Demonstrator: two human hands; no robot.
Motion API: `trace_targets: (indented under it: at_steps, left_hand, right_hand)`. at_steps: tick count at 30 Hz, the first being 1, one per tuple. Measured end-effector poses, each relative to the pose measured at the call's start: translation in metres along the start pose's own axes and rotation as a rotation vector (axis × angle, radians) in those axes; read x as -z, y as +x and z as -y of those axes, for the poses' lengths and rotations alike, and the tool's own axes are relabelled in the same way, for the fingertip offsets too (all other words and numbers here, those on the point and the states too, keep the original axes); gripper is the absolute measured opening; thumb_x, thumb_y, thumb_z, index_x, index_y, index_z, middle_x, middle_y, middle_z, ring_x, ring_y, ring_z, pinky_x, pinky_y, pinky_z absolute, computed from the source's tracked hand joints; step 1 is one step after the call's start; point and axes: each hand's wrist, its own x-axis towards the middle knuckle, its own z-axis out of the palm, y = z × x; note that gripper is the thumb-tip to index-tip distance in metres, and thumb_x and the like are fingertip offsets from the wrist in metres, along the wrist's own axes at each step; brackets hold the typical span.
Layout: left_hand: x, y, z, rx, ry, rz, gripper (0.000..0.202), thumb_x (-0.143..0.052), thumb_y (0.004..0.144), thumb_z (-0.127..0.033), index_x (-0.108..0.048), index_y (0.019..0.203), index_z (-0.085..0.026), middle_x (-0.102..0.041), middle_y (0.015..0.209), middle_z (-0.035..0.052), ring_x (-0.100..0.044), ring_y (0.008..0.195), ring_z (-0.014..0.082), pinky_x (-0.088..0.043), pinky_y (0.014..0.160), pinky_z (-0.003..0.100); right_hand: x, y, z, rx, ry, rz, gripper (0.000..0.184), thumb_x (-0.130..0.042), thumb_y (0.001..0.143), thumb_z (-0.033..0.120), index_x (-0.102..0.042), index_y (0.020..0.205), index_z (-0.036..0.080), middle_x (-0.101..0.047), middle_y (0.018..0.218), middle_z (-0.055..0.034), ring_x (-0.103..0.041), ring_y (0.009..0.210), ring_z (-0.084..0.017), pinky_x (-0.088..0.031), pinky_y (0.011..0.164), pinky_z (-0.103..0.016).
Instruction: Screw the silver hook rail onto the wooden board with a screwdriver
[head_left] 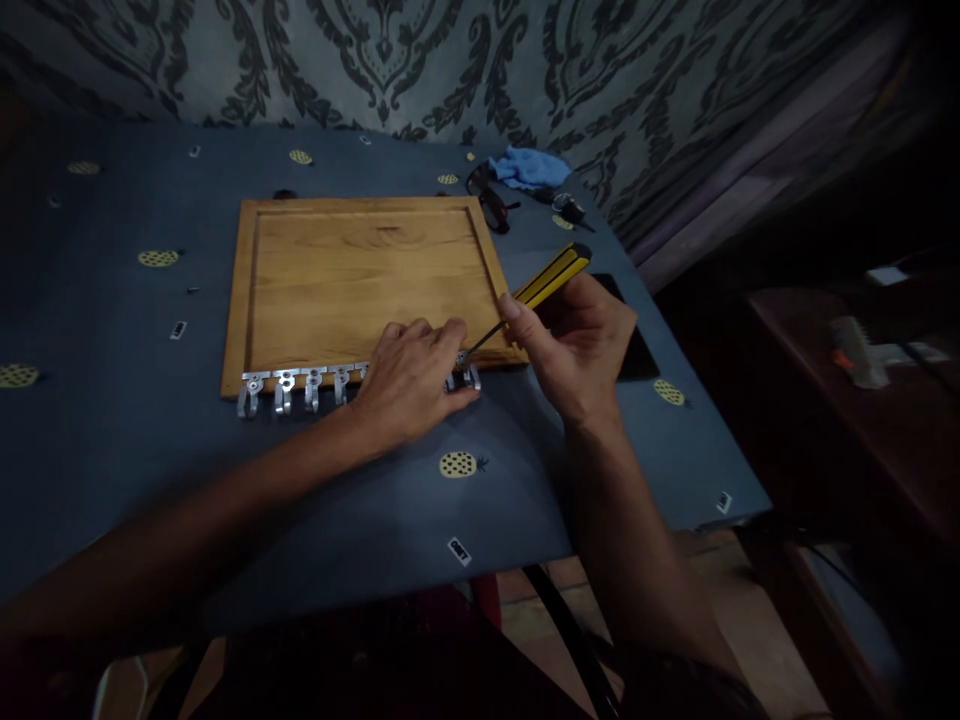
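Observation:
A wooden board (367, 280) with a raised frame lies flat on the table. Along its near edge runs a metal hook rail (313, 388) with several hooks hanging over the side. My left hand (409, 385) presses over the right part of the rail, fingers curled and thumb along the near side, hiding several hooks. In my right hand (581, 345) is a yellow and black screwdriver (551, 280), gripped at a slant. Its tip meets the rail near its right end, close to my left fingertips. Whether a screw sits under the tip is too small to tell.
The table (105, 450) has a blue pineapple-print cover. Beyond the board's right corner lie sunglasses (491, 200), a blue cloth (531, 168) and keys (570, 210). A dark flat object (637, 345) is partly behind my right hand. A patterned wall borders the back.

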Motion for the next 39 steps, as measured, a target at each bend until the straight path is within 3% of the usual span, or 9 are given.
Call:
trace_targets:
  at_steps: [7, 15, 28, 36, 39]
  left_hand:
    - [0.0003, 0.0001, -0.0002, -0.001, -0.002, -0.008, 0.043, -0.075, 0.09, -0.041, -0.054, 0.119, -0.017, -0.074, 0.114, 0.0098, -0.064, 0.111, 0.0312, -0.044, 0.097, 0.044]
    - [-0.0008, -0.0002, 0.0006, -0.005, 0.001, -0.015, 0.045, -0.076, 0.09, -0.042, -0.054, 0.121, -0.017, -0.073, 0.115, 0.0093, -0.063, 0.112, 0.0316, -0.044, 0.097, 0.043]
    - [-0.0002, 0.0, -0.0001, -0.006, 0.025, -0.011, 0.044, -0.074, 0.091, -0.041, -0.053, 0.122, -0.017, -0.073, 0.114, 0.0097, -0.064, 0.112, 0.0322, -0.044, 0.096, 0.044]
    - [-0.0011, 0.0005, 0.0, -0.004, 0.009, -0.018, 0.045, -0.075, 0.09, -0.042, -0.054, 0.121, -0.017, -0.074, 0.114, 0.0094, -0.064, 0.112, 0.0324, -0.044, 0.096, 0.044]
    - [-0.0003, 0.0005, -0.0002, -0.002, 0.004, -0.006, 0.044, -0.074, 0.091, -0.041, -0.054, 0.121, -0.017, -0.074, 0.114, 0.0094, -0.064, 0.113, 0.0324, -0.044, 0.097, 0.044]
  right_hand:
    - [0.0007, -0.0008, 0.0019, -0.029, -0.007, 0.015, 0.03, -0.082, 0.083, 0.054, -0.068, 0.078, 0.028, -0.062, 0.068, 0.0017, -0.059, 0.06, -0.017, -0.059, 0.06, -0.037]
    - [-0.0026, -0.0015, 0.0068, -0.054, 0.064, 0.008, 0.032, -0.084, 0.08, 0.054, -0.067, 0.077, 0.027, -0.059, 0.068, 0.0022, -0.055, 0.058, -0.015, -0.054, 0.053, -0.034]
    - [-0.0038, -0.0013, 0.0088, -0.054, 0.056, 0.04, 0.038, -0.089, 0.072, 0.058, -0.067, 0.073, 0.027, -0.058, 0.065, 0.003, -0.058, 0.059, -0.016, -0.059, 0.057, -0.035]
    - [-0.0005, 0.0006, 0.0075, -0.174, 0.217, 0.128, 0.042, -0.089, 0.07, 0.061, -0.075, 0.094, 0.029, -0.07, 0.075, 0.0034, -0.066, 0.058, -0.015, -0.063, 0.058, -0.034]
    - [0.0001, 0.001, 0.0065, -0.158, 0.203, 0.117, 0.04, -0.09, 0.07, 0.059, -0.076, 0.091, 0.028, -0.071, 0.074, 0.0033, -0.066, 0.057, -0.015, -0.063, 0.056, -0.035]
